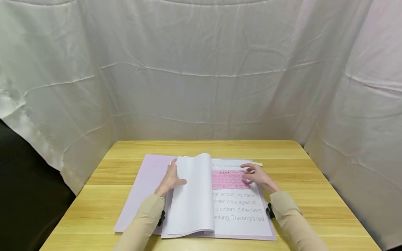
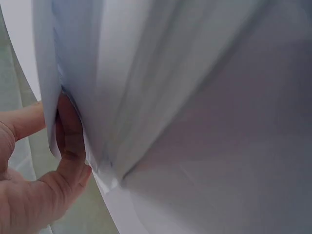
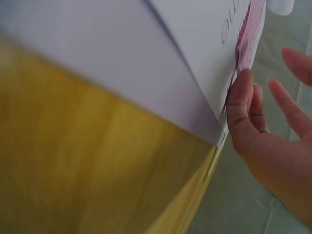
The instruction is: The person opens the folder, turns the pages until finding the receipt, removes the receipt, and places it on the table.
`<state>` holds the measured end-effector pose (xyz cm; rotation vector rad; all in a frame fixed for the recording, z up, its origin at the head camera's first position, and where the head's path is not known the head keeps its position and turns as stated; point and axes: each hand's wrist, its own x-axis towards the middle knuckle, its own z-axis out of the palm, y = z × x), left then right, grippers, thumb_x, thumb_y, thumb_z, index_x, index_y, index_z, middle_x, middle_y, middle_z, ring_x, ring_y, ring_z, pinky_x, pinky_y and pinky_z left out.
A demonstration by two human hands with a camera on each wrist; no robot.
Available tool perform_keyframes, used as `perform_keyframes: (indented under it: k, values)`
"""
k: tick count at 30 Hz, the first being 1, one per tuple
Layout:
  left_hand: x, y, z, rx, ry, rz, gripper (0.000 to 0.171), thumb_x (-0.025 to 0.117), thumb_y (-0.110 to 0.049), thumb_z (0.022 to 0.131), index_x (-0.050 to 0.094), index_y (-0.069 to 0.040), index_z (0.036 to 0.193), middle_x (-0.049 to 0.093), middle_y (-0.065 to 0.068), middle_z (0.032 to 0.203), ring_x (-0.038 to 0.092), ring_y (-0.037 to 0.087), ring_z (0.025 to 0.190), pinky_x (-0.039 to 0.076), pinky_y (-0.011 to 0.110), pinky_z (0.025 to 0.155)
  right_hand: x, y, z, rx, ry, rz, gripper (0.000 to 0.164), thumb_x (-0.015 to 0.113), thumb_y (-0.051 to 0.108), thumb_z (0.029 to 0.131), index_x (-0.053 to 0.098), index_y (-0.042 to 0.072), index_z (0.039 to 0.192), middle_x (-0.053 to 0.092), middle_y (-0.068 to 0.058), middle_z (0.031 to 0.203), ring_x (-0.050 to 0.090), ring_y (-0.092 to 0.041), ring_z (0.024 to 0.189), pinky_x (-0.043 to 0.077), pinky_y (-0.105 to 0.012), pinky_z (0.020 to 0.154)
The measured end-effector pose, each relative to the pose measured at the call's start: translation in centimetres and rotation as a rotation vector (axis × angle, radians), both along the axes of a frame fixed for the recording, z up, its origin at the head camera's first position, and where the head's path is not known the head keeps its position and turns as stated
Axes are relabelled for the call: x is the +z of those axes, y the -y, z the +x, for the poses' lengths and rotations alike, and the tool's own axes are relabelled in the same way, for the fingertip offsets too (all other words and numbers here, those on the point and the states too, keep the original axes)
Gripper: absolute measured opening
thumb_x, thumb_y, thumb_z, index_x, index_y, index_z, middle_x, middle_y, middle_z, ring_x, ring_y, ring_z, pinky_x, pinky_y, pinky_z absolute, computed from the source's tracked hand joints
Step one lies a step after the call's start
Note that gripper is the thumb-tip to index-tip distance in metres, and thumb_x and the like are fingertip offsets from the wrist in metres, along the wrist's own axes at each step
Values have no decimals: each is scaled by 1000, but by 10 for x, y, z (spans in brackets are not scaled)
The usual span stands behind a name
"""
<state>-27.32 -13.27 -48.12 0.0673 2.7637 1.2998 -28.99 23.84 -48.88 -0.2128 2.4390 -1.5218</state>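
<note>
A bound booklet point(image 1: 238, 230) with pale purple covers lies open, its right page in large print. My left hand point(image 1: 171, 179) pinches several white pages point(image 1: 193, 198) near their left edge. In the left wrist view, the thumb point(image 2: 29, 121) is on one side of the sheets and a curled finger point(image 2: 72, 131) on the other. Across the printed page lies a pink printed slip point(image 1: 230, 179) with a grid, partly covered by the curling pages. At its right end, my right hand point(image 1: 257, 175) touches it with its fingertips, the other fingers spread apart in the right wrist view.
The booklet rests on a wood-grain table point(image 1: 314, 195). A small pale yellow strip point(image 1: 258, 164) sticks out at the page's upper right. Light grey cloth point(image 1: 201, 94) hangs behind and at both sides.
</note>
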Motion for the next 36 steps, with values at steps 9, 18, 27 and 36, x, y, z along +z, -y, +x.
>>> perform_keyframes:
  k: [9,18,27,36]
  values:
    - [-4,2,1,-3,-26,-90,97,78,8,75,24,3,155,28,34,149,57,45,108,53,54,96,-1,-1,-7,22,60,61,57,74,4,83,53,-5,136,55,-17,106,52,-17,87,51,-26,62]
    - [-9,-2,-1,-158,-69,-182,77,61,17,73,42,5,146,36,27,156,31,46,146,27,60,122,-6,1,-15,40,58,130,52,77,6,82,59,-2,130,55,-10,95,48,-15,74,44,-25,59]
    - [-10,-3,-4,-302,23,-132,69,67,5,87,36,9,149,41,29,155,34,45,147,27,55,124,-9,4,-21,55,32,252,49,79,11,82,62,1,127,54,-13,98,44,-14,64,40,-25,58]
    - [-9,2,0,-369,107,-68,59,50,-3,96,32,9,151,27,27,163,22,43,154,17,55,128,-11,8,-21,43,27,342,43,81,15,80,62,3,117,50,-13,100,46,-16,70,40,-26,60]
